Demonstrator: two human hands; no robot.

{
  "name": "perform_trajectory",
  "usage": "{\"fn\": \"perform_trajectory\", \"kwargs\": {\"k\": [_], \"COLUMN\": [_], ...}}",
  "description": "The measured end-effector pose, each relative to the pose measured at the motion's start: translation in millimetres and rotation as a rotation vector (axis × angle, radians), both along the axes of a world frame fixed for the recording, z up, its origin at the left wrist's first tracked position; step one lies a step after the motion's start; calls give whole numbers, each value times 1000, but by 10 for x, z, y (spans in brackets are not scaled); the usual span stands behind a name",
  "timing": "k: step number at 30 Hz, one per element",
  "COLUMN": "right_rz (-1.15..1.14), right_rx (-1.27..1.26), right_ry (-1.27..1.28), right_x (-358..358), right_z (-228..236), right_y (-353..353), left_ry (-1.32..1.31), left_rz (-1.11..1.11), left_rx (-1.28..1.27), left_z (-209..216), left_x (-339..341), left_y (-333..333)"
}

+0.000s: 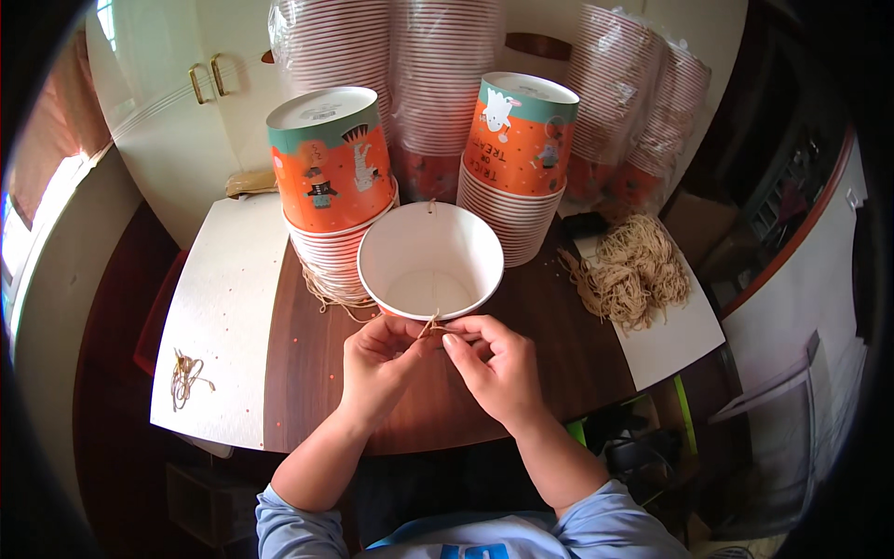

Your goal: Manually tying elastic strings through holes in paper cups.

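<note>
A large paper bucket (430, 252), white inside, stands mouth up in the middle of the table, with a small hole in its far wall. At its near rim a tan string (432, 326) passes over the edge and forms a small loop or knot. My left hand (386, 359) pinches the string between thumb and fingers. From the other side my right hand (494, 363) pinches it too, thumb and forefinger close to the left fingertips. Both hands touch or nearly touch the front of the bucket; its outer front is mostly hidden by them.
Upside-down stacks of orange and green printed buckets stand left (326, 168) and right (521, 140) behind the bucket. Plastic-wrapped bucket stacks (447, 84) rise at the back. A tangled heap of string (638, 270) lies at right, a small string bundle (188, 377) at left on the table (317, 391).
</note>
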State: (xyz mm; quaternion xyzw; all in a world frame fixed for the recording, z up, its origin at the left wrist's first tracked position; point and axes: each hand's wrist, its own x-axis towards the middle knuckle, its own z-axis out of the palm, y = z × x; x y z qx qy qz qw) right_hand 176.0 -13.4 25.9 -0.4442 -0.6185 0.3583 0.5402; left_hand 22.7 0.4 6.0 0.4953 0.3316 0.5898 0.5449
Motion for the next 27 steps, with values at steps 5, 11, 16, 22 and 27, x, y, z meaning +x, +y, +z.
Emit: {"fn": "perform_trajectory", "kwargs": {"k": [5,11,16,22,27], "right_rz": [-285,-364,-419,-419,-345], "right_rx": [399,697,709,683,608], "right_ry": [-459,-668,-781,-742,-625], "right_x": [67,-5,-52,-68,-90], "right_z": [43,38,-12,-49,-84], "right_y": [-29,47,102,120,88], "left_ry": [68,86,90,103,148], "left_rz": [35,55,52,70,104], "left_rx": [28,61,60,87,120], "left_z": [-3,-46,-4,-2,37], "left_x": [-28,-14,-12,-14,-8], "left_y": [-10,1,-17,-10,-29]}}
